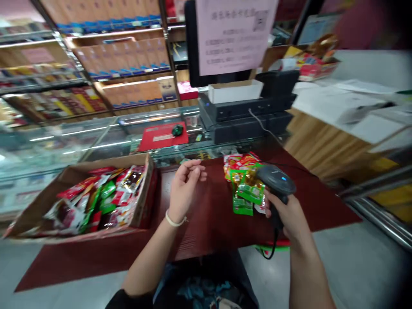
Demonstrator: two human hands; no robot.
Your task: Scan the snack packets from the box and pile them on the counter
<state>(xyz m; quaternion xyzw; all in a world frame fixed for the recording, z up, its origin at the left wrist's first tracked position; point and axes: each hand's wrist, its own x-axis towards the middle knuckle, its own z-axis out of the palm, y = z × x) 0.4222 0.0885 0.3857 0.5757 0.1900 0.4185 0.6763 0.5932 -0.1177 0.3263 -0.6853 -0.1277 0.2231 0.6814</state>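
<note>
My right hand is wrapped round the handle of a black barcode scanner with a blue light on top. The scanner's head is over the right edge of some green snack packets, which lie in a small pile on the dark red counter. Red and white snack packets lie just behind them. Left of the pile, my left hand hovers over the counter, fingers loosely curled and slightly apart, with nothing visible in it. A pale band circles that wrist.
An open cardboard box full of snack packets stands at left. Behind the counter are a glass case, a red mouse pad with a mouse, and a monitor carrying a paper notice. A wooden cabinet stands at right.
</note>
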